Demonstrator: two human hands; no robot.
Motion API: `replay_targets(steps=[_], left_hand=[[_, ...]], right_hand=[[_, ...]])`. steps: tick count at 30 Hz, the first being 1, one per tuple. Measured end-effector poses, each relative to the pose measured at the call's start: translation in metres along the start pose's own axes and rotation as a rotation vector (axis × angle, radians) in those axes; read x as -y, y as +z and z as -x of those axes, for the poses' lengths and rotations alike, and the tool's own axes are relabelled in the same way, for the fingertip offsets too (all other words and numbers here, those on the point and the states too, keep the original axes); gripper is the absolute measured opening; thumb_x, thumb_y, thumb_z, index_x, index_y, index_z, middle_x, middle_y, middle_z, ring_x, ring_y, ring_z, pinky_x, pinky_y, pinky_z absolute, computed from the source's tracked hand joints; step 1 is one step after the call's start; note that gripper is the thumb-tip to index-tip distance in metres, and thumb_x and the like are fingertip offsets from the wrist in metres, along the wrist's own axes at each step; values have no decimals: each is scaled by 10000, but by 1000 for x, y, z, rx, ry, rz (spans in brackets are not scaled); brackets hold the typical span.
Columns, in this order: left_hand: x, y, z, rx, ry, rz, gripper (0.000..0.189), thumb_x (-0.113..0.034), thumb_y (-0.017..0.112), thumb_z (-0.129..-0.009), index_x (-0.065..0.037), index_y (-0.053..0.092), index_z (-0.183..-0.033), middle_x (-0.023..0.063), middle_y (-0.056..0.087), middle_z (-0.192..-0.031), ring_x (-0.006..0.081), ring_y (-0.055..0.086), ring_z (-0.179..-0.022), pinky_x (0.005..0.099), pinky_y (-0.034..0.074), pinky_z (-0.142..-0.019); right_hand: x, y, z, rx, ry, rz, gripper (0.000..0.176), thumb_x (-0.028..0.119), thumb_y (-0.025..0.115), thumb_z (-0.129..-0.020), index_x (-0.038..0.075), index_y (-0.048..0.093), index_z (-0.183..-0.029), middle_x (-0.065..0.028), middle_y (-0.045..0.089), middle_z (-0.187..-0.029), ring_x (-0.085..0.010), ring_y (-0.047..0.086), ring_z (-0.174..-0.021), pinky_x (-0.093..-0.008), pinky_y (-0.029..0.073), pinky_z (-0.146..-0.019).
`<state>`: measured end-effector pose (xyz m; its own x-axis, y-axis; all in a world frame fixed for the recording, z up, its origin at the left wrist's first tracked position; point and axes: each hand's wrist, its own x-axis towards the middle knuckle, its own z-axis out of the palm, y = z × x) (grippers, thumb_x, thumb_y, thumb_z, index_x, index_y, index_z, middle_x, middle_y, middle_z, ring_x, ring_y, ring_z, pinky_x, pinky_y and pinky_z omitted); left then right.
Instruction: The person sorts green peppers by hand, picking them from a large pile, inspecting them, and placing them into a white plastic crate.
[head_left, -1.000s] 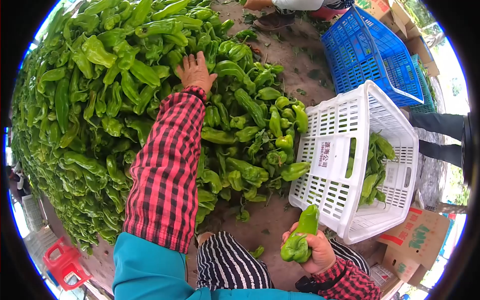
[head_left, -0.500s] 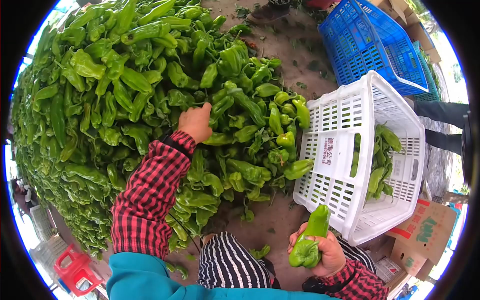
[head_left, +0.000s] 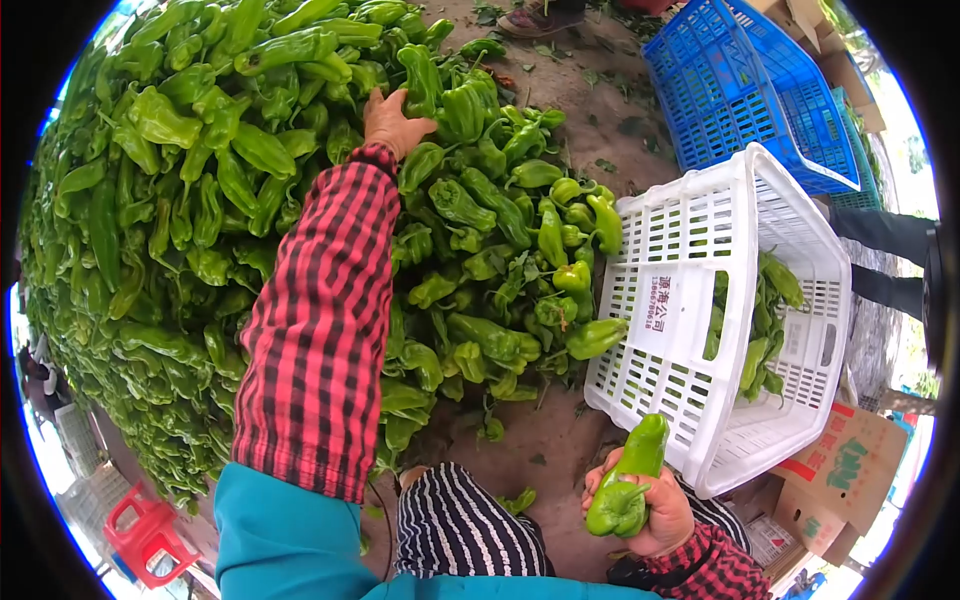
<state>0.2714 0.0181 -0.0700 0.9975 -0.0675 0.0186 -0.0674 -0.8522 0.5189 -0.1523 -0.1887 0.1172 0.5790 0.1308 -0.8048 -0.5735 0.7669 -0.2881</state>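
The big heap of green peppers (head_left: 225, 190) fills the left and middle of the head view. My left hand (head_left: 395, 124) reaches into its upper part, thumb and fingers apart against the peppers, and I see nothing gripped in it. Down at the lower right, my right hand (head_left: 662, 512) is closed around green peppers (head_left: 640, 447). One long pepper points up, and a rounder one with its stem showing lies below it. Just above this hand, a white plastic crate (head_left: 690, 310) lies tipped on its side, with several green peppers (head_left: 768, 325) inside.
Blue crates (head_left: 715, 95) stand at the upper right, near another person's dark-clad legs (head_left: 885, 232). Cardboard boxes (head_left: 845, 465) sit at the lower right. A red plastic stool (head_left: 146, 535) is at lower left. Another person's shoe (head_left: 540, 20) shows at the top.
My left hand has moved farther up the heap, its arm stretching out. My right hand still holds the peppers in nearly the same place.
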Motion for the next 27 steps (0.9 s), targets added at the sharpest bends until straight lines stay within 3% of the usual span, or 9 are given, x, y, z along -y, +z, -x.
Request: replay_targets(steps=[4, 6, 9, 12, 18, 20, 23, 26, 27], left_hand=[[1, 17, -13, 230, -170, -24, 744, -372, 732, -653, -179, 435, -1307, 100, 176, -1464, 272, 167, -1346, 382, 213, -1090], [2, 21, 0, 131, -138, -43, 710, -336, 747, -634, -183, 473, -1271, 95, 283, -1405, 275, 300, -1284, 424, 270, -1049], [0, 16, 30, -61, 225, -109, 539, -166, 758, -589, -211, 586, -1097, 82, 467, -1093, 299, 535, -985, 431, 404, -886], [1, 10, 63, -30, 311, 148, 480, -90, 733, -588, -191, 587, -1034, 110, 472, -1050, 329, 556, -862, 405, 467, -756], [13, -36, 71, -282, 418, -109, 452, -142, 732, -652, -190, 549, -1062, 83, 467, -1085, 315, 505, -961, 473, 313, -957], [28, -39, 58, -215, 144, -459, 358, -143, 632, -752, -196, 525, -1090, 71, 452, -1140, 323, 516, -960, 537, 326, -891], [14, -38, 55, 148, 104, -791, 321, -139, 607, -818, -200, 510, -1118, 93, 381, -1278, 404, 461, -1094, 615, 294, -931], [0, -39, 56, 241, 20, -844, 295, -133, 566, -846, -192, 513, -1130, 105, 346, -1320, 442, 434, -1127, 634, 277, -948], [-1, -40, 55, 231, 49, -899, 304, -117, 565, -840, -187, 521, -1133, 106, 346, -1311, 458, 458, -1090, 619, 366, -903]], right_hand=[[0, -4, -3, 9, 0, 10, 350, 196, 651, -773, 12, 512, -1037, -154, 557, -963, -245, 580, -858, -379, 491, -776], [-1, -5, -4, 25, -1, 1, 364, 209, 657, -770, 11, 511, -1039, -155, 556, -963, -246, 580, -859, -382, 490, -778], [-2, -4, -5, 48, -10, -11, 386, 226, 665, -764, 10, 509, -1044, -156, 557, -959, -249, 580, -859, -381, 490, -777], [-5, -2, -4, 35, 11, -1, 398, 234, 671, -759, 9, 508, -1044, -156, 557, -956, -248, 580, -860, -376, 490, -775], [-10, 0, -5, 24, 25, 51, 331, 184, 633, -784, 10, 509, -1037, -156, 558, -949, -240, 580, -857, -362, 489, -778], [-12, 1, -4, 28, 20, 55, 295, 161, 613, -793, 13, 512, -1028, -160, 560, -961, -238, 580, -860, -361, 488, -785], [-19, 7, -4, -54, -8, 44, 228, 118, 574, -780, 18, 517, -978, -157, 571, -881, -266, 587, -803, -377, 496, -729], [-20, 10, -3, -91, 10, 71, 220, 92, 568, -784, 22, 513, -985, -153, 571, -885, -250, 587, -806, -363, 497, -729], [-20, 9, -1, -81, 27, 37, 224, 75, 563, -790, 21, 508, -1000, -145, 574, -905, -236, 589, -824, -355, 498, -740]])
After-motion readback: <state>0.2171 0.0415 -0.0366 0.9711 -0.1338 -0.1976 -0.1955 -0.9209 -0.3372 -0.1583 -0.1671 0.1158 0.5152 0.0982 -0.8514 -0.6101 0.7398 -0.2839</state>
